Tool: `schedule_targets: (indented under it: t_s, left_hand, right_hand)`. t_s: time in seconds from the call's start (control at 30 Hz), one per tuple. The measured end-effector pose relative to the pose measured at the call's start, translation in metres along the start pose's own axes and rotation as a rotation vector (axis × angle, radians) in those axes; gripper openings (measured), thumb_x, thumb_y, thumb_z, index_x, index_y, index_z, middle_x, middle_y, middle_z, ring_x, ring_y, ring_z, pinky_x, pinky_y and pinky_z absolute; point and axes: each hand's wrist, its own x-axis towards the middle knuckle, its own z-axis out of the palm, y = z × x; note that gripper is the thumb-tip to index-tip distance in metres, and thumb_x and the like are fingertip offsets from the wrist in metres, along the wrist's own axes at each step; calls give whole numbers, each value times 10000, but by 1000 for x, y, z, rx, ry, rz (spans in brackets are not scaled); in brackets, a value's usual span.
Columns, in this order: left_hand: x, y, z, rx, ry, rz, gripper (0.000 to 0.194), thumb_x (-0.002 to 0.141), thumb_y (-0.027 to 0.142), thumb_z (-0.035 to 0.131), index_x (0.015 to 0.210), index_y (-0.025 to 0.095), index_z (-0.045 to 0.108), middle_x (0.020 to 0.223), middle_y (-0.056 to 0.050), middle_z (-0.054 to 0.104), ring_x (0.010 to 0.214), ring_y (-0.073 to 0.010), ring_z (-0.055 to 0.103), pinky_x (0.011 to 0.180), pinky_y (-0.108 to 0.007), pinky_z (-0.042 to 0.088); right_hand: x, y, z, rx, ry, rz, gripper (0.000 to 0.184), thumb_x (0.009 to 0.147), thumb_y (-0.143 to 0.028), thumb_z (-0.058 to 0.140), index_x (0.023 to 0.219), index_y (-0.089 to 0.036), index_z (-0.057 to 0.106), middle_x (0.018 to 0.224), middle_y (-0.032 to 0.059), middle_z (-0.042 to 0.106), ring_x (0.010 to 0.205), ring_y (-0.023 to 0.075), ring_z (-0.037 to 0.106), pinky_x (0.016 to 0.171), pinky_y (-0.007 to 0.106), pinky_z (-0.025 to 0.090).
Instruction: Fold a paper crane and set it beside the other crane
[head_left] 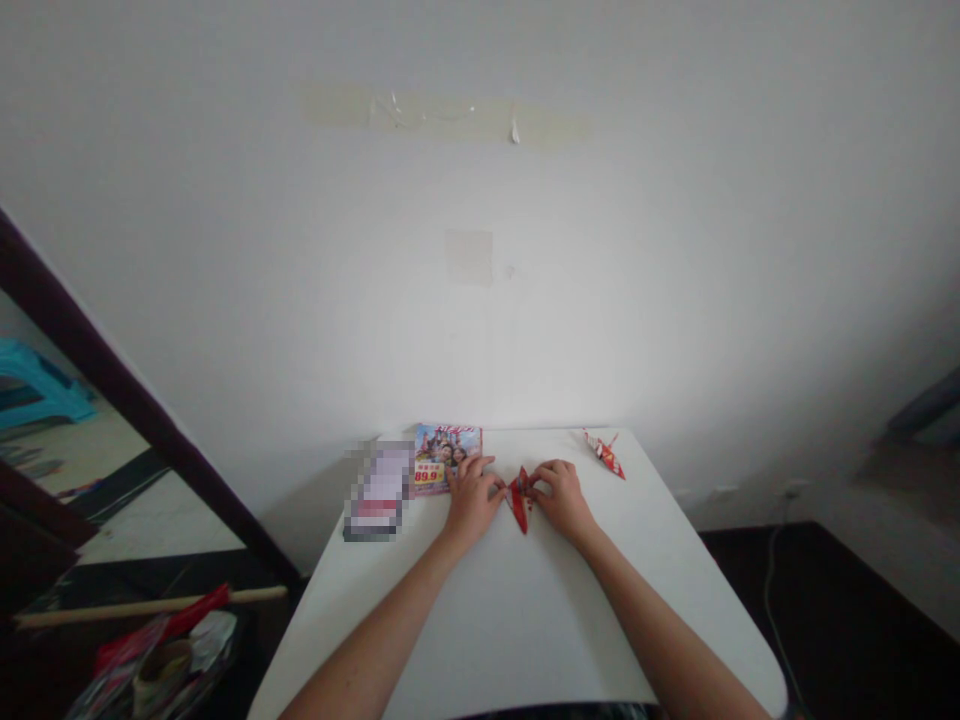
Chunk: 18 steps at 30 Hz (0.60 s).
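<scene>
Between my hands, over the white table [495, 630], is a small red folded-paper piece [519, 505] with pointed ends, like an origami crane. My left hand [471, 497] pinches its left side with thumb and finger, the other fingers reaching over the edge of a printed flyer [442, 450]. On the opposite side, my right hand [559, 492] grips the paper with closed fingertips. A second folded red and white paper crane [606, 455] lies apart at the table's back right.
A pixelated phone-like object [381, 490] lies on the table's left. The white wall [525, 340] meets the table's back edge. At lower left are a wooden stick [255, 594] and a bin-like container with refuse [161, 665]; a cable [769, 570] hangs at right.
</scene>
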Motion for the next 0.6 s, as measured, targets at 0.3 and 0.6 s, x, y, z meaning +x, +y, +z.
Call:
schedule_targets:
  t_s: [0.3, 0.6]
  left_hand:
    - [2, -3, -2, -34, 41, 2, 80, 805, 216, 737, 818, 275, 789, 1374, -51, 608, 1324, -312, 459, 1164, -636, 223]
    - [2, -6, 5, -41, 42, 12, 52, 811, 225, 732, 796, 259, 767, 1367, -52, 614, 1338, -316, 448, 1161, -673, 198]
  right_hand:
    - [1, -1, 0, 12, -18, -2, 139, 750, -242, 793, 888, -262, 786, 1032, 70, 672, 1087, 258, 553, 972, 379, 422]
    - [1, 0, 0, 35, 0, -18, 146, 710, -229, 824, 848, -265, 791, 1043, 72, 679, 1087, 265, 557, 959, 385, 436]
